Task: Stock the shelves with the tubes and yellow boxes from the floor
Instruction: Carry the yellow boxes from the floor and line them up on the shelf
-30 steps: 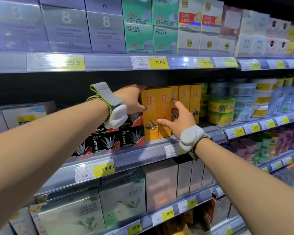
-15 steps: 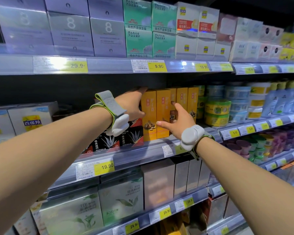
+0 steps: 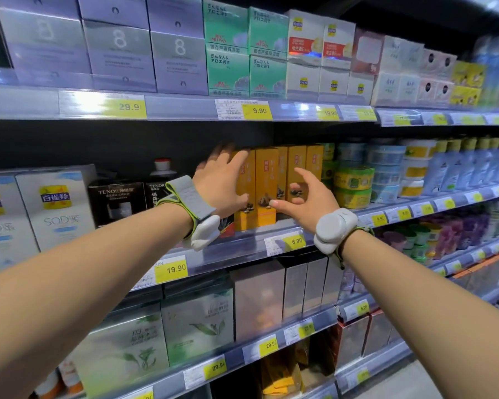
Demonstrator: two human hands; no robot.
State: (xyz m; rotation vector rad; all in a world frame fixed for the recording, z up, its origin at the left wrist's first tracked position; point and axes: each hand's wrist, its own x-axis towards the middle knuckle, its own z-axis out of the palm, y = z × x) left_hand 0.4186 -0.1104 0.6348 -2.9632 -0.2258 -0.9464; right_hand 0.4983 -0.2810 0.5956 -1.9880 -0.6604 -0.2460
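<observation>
Head view: left hand [image 3: 224, 182] now flat vs side of outermost yellow box [image 3: 244, 194], fingers straight over top edge, thumb low on front; before it cupped that box. Right hand [image 3: 306, 194] has come off box fronts, fingers spread, loose, holding nothing. Yellow boxes [image 3: 280, 180] upright in tight row between both hands, on shelf [image 3: 254, 240]. Judgement: batch seated, squaring-up nearly done; next load from floor, not in view. Black cartons [image 3: 116, 201] left of left hand, round tubs [image 3: 353, 182] right of right hand. Store aisle, price tags on shelf edges.
</observation>
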